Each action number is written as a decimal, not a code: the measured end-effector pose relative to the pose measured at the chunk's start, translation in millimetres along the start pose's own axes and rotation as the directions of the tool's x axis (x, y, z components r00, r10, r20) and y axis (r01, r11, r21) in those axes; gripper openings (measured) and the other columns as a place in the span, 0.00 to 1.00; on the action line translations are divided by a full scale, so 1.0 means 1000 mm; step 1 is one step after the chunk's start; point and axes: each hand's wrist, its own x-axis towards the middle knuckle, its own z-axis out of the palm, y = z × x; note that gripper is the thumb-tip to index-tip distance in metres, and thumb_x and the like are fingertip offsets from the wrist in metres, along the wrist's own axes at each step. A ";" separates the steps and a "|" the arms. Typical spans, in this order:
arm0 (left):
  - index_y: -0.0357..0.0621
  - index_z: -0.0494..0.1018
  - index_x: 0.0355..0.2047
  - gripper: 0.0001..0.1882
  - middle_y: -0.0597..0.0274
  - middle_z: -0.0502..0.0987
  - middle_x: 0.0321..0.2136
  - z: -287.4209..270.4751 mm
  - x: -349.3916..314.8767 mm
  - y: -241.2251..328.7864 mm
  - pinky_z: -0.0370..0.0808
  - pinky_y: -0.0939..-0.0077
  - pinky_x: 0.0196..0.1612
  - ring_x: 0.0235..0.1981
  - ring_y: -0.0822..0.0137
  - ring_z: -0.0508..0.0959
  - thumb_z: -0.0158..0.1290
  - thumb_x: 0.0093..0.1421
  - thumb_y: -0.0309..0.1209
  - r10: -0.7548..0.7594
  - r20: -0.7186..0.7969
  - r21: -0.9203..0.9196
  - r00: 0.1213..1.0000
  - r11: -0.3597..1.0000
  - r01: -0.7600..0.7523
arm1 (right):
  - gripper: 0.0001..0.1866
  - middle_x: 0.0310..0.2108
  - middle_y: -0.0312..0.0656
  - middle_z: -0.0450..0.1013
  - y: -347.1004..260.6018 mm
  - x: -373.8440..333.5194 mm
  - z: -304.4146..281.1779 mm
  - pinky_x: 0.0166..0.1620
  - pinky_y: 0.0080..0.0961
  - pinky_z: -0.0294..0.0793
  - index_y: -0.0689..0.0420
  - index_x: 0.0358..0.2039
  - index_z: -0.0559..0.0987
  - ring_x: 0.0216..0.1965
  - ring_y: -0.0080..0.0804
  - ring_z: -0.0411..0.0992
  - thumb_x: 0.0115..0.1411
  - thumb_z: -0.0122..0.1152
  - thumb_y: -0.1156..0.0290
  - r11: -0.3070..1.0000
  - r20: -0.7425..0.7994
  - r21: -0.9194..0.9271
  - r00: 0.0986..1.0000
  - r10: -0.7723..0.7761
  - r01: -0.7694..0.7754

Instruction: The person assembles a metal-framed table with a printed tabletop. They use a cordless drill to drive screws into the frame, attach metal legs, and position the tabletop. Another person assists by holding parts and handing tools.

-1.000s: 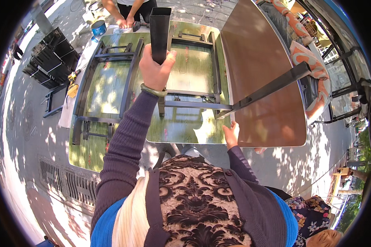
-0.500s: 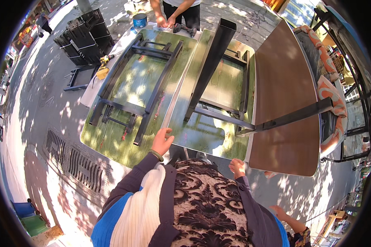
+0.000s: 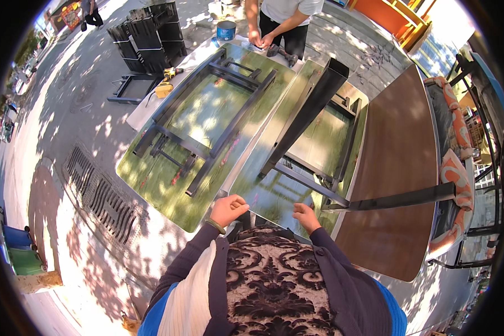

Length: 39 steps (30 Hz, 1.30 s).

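The left hand (image 3: 228, 210) is near the gap between the left board (image 3: 162, 207) and right board (image 3: 263, 204), fingers half bent and close together. The right hand (image 3: 306, 217) is at the right board's near edge, fingers curled; whether they pinch or touch anything, I cannot tell. Beyond both hands, a black frame (image 3: 313, 183) lies on the right board, its two legs (image 3: 307, 115) sticking up.
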 end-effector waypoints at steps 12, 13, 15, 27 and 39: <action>0.39 0.66 0.49 0.20 0.58 0.74 0.38 0.030 0.068 0.035 0.73 0.77 0.38 0.33 0.72 0.76 0.55 0.57 0.29 0.106 -0.258 0.063 0.960 0.994 -0.093 | 0.20 0.40 0.49 0.75 0.060 -0.003 -0.099 0.47 0.28 0.70 0.68 0.43 0.75 0.43 0.36 0.73 0.50 0.60 0.72 0.995 -0.230 0.028 0.969 0.096 -0.092; 0.39 0.65 0.50 0.20 0.59 0.73 0.39 0.027 0.080 0.041 0.72 0.78 0.38 0.33 0.73 0.76 0.55 0.58 0.28 0.128 -0.281 0.068 0.951 0.991 -0.113 | 0.20 0.38 0.48 0.75 0.061 -0.003 -0.106 0.45 0.27 0.71 0.69 0.43 0.75 0.41 0.34 0.73 0.50 0.59 0.72 0.997 -0.222 0.003 0.972 0.071 -0.072; 0.40 0.64 0.51 0.20 0.61 0.72 0.38 0.016 0.103 0.055 0.72 0.82 0.38 0.34 0.76 0.75 0.53 0.59 0.26 0.175 -0.307 0.077 0.936 0.984 -0.158 | 0.20 0.34 0.43 0.75 0.060 -0.004 -0.110 0.37 0.25 0.70 0.67 0.44 0.75 0.33 0.28 0.72 0.52 0.59 0.71 0.991 -0.141 0.105 0.985 0.100 -0.085; 0.40 0.67 0.49 0.21 0.60 0.77 0.37 -0.053 0.248 0.178 0.71 0.75 0.43 0.39 0.69 0.76 0.56 0.56 0.30 0.586 -0.175 0.185 0.791 0.809 -0.558 | 0.26 0.40 0.45 0.74 -0.232 0.051 -0.069 0.47 0.25 0.71 0.62 0.58 0.62 0.38 0.29 0.74 0.61 0.54 0.68 0.867 -0.086 0.324 0.925 -0.371 0.378; 0.36 0.70 0.45 0.18 0.58 0.76 0.37 -0.103 0.337 0.164 0.73 0.74 0.44 0.38 0.70 0.76 0.55 0.56 0.32 0.433 -0.026 0.009 0.901 0.901 -0.433 | 0.24 0.36 0.40 0.74 -0.348 0.146 -0.044 0.40 0.21 0.70 0.63 0.53 0.68 0.36 0.25 0.73 0.56 0.57 0.69 0.936 -0.150 0.039 0.928 -0.341 0.350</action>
